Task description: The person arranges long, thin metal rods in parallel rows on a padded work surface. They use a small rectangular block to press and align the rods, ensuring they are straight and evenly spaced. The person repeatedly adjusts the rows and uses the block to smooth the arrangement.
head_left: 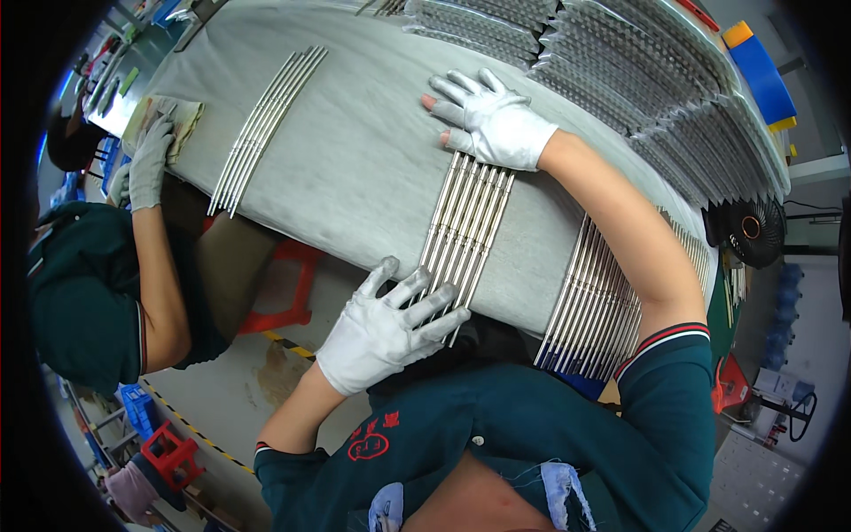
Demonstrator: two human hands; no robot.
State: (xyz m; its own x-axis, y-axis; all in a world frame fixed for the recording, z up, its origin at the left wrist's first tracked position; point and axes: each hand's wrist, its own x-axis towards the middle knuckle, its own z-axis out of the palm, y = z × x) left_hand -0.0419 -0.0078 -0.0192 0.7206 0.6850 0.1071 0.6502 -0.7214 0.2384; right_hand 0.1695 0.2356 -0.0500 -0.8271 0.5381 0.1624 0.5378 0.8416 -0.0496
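Observation:
A row of shiny metal rods (pixel 466 217) lies side by side on the grey cloth-covered table (pixel 355 160). My left hand (pixel 386 324), in a whitish glove with greyed fingertips, rests with fingers spread over the near ends of these rods. At their far ends is my right hand (pixel 496 122), gloved too, its fingers stretched apart and pointing left; two bare fingertips poke out of the glove. The palm of the right hand covers the rods' far tips. Neither hand is closed around a rod.
More rods (pixel 598 297) lie to the right under my right forearm. Another small group (pixel 266 129) lies at the left, near a co-worker's gloved hand (pixel 152 160) on a cloth. Clear-wrapped stacks (pixel 638 71) line the far edge. A black fan (pixel 752 230) stands at right.

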